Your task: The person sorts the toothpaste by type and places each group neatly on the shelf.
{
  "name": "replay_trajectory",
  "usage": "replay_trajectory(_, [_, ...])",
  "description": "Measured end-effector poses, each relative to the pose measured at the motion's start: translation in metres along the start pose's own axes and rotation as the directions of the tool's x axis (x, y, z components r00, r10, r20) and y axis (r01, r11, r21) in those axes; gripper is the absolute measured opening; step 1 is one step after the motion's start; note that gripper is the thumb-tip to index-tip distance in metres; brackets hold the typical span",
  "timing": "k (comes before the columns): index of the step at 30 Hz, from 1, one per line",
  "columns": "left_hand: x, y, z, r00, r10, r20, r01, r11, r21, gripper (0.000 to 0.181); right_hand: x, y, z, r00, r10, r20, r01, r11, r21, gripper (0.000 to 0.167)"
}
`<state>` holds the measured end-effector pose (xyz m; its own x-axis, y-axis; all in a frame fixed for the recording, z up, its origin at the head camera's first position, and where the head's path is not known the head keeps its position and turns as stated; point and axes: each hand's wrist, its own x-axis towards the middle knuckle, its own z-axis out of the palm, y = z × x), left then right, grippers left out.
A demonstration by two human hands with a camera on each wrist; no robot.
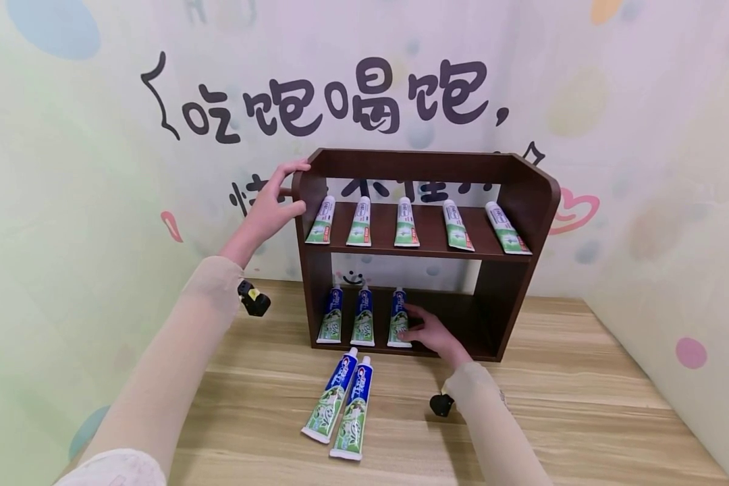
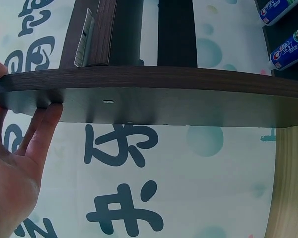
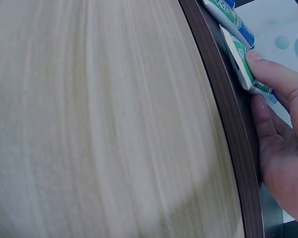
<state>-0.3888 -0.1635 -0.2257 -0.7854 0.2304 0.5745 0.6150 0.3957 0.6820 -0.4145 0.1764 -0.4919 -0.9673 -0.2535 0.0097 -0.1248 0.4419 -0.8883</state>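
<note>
A dark brown two-tier shelf (image 1: 401, 255) stands against the wall. My left hand (image 1: 275, 202) holds the upper part of its left side panel (image 2: 154, 106), with the thumb and fingers on opposite faces. On the lower tier, my right hand (image 1: 431, 331) grips a blue-and-green toothpaste tube (image 1: 399, 317) between thumb and fingers. In the right wrist view, this tube's flat end (image 3: 238, 59) lies by the shelf's front edge. Left of it lie a second tube (image 1: 363, 317) and a third tube (image 1: 331, 316), caps toward the back.
Several white-and-green toothpaste tubes (image 1: 406, 223) are spaced along the upper tier. Two blue-and-green tubes, one on the left (image 1: 331, 398) and one on the right (image 1: 352, 412), lie on the wooden table (image 1: 571, 405) before the shelf. A printed wall (image 1: 364, 40) rises behind.
</note>
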Motion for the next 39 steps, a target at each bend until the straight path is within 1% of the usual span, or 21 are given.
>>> replay_trajectory(3, [-0.007,0.014,0.0,1.0,-0.008,0.008,0.008,1.0,0.005,0.058,-0.001,0.0,-0.001,1.0,-0.008,0.001,0.008,1.0,-0.002,0.078])
replay_trajectory(5, [-0.009,0.02,0.0,1.0,-0.012,0.012,0.012,1.0,0.01,0.058,-0.002,-0.001,-0.001,1.0,-0.009,0.001,0.009,1.0,-0.005,0.078])
replay_trajectory(10, [-0.01,0.02,-0.001,1.0,0.008,0.013,-0.008,1.0,-0.002,0.058,-0.003,-0.003,-0.001,1.0,-0.004,-0.005,0.004,1.0,-0.008,0.078])
replay_trajectory(13, [-0.009,0.02,-0.003,0.999,0.023,0.024,-0.023,1.0,-0.007,0.056,-0.004,-0.004,0.0,1.0,0.003,-0.004,-0.004,1.0,-0.011,0.078])
replay_trajectory(15, [-0.008,0.02,-0.005,0.999,0.019,0.037,-0.019,1.0,-0.004,0.055,-0.004,-0.004,0.0,1.0,0.009,0.001,-0.009,1.0,-0.015,0.078])
replay_trajectory(19, [-0.007,0.02,-0.008,0.997,-0.016,0.07,0.016,1.0,0.004,0.055,-0.005,-0.005,-0.001,1.0,0.01,-0.002,-0.01,1.0,-0.017,0.077])
replay_trajectory(23, [-0.005,0.017,-0.011,0.994,-0.046,0.098,0.045,0.999,0.009,0.058,-0.005,-0.004,-0.001,1.0,-0.001,-0.006,0.001,1.0,-0.011,0.077])
replay_trajectory(26, [-0.002,0.008,-0.013,0.993,-0.053,0.107,0.052,0.999,0.009,0.059,-0.004,-0.003,-0.001,1.0,-0.005,-0.003,0.005,1.0,-0.002,0.078])
replay_trajectory(29, [0.003,-0.002,-0.013,0.993,-0.047,0.106,0.047,0.999,0.007,0.06,-0.004,-0.002,-0.001,1.0,-0.006,0.001,0.006,1.0,-0.01,0.078])
replay_trajectory(32, [0.007,-0.011,-0.013,0.995,-0.027,0.1,0.027,1.0,0.001,0.06,-0.004,-0.003,0.0,1.0,0.007,-0.006,-0.007,1.0,-0.015,0.077])
replay_trajectory(36, [0.008,-0.013,-0.013,0.996,-0.003,0.095,0.002,1.0,0.004,0.06,-0.004,-0.004,0.0,1.0,0.012,-0.013,-0.013,1.0,-0.019,0.077])
replay_trajectory(39, [0.008,-0.013,-0.013,0.995,-0.003,0.095,0.002,1.0,0.007,0.06,-0.004,-0.004,0.0,1.0,0.013,-0.008,-0.013,1.0,-0.018,0.078])
